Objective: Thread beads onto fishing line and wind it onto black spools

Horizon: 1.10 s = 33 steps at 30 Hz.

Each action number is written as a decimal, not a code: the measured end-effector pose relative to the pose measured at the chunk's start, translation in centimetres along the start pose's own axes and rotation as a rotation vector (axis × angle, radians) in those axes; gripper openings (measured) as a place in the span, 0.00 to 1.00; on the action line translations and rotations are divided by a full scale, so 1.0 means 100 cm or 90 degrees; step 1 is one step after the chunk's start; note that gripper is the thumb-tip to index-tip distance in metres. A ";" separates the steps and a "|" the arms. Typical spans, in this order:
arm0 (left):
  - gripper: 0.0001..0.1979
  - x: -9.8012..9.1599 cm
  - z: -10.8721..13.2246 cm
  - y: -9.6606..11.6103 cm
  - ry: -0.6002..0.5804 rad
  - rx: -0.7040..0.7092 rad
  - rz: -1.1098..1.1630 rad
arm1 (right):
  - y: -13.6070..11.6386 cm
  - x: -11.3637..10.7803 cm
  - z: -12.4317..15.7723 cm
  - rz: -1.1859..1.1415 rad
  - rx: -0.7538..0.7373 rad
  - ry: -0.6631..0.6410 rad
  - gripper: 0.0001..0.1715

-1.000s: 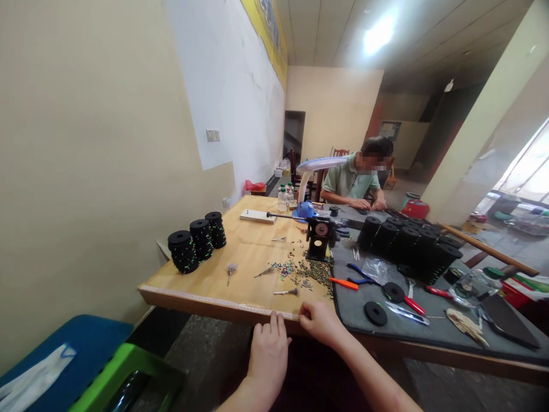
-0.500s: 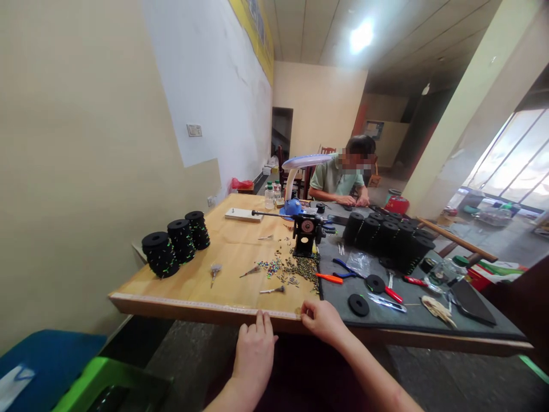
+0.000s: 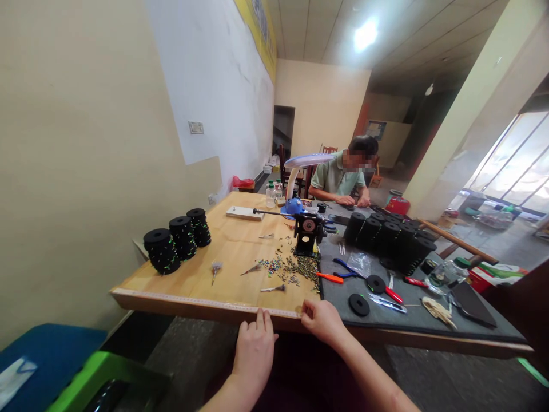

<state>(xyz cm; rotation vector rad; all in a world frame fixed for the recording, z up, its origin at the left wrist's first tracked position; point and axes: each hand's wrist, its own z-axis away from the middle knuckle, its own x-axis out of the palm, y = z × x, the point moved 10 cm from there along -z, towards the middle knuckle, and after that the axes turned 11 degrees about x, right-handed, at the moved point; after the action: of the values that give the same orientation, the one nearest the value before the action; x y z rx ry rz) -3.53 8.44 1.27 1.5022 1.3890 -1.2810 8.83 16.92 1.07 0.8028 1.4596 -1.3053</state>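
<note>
A white measuring tape (image 3: pixel 193 300) runs along the front edge of the wooden table (image 3: pixel 231 246). My left hand (image 3: pixel 255 346) rests at this edge, two fingers stretched onto the tape and the others bent; I see nothing held in it. To its right, my right hand (image 3: pixel 321 321) is closed in a pinch at the tape's right end. What sits between those fingertips is too small to make out. Just beyond the hands lie a small brush-like piece (image 3: pixel 274 288), a heap of small metal parts (image 3: pixel 305 268) and coloured beads (image 3: pixel 271 265).
Black spools (image 3: pixel 162 252) stand at the left. A black hand-cranked winder (image 3: pixel 305 234) stands mid-table beside a blue-based lamp (image 3: pixel 294 206). On the grey mat (image 3: pixel 343 309) lie pliers (image 3: pixel 345 268), a foam ring (image 3: pixel 358 304) and more black spools (image 3: pixel 388 237). A co-worker (image 3: pixel 338 177) sits opposite.
Both hands stay at nearly the same places on the table edge. The view has shifted very slightly; nothing on the table has visibly moved.
</note>
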 end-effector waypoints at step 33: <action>0.09 -0.013 -0.021 0.022 0.040 -0.018 0.927 | -0.010 -0.041 0.064 -0.283 -0.149 -0.010 0.09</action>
<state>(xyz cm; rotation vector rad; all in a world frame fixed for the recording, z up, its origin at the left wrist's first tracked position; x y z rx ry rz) -0.90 9.75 2.77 1.8670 0.0715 -0.2558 10.63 11.08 5.61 0.3209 1.8053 -1.4202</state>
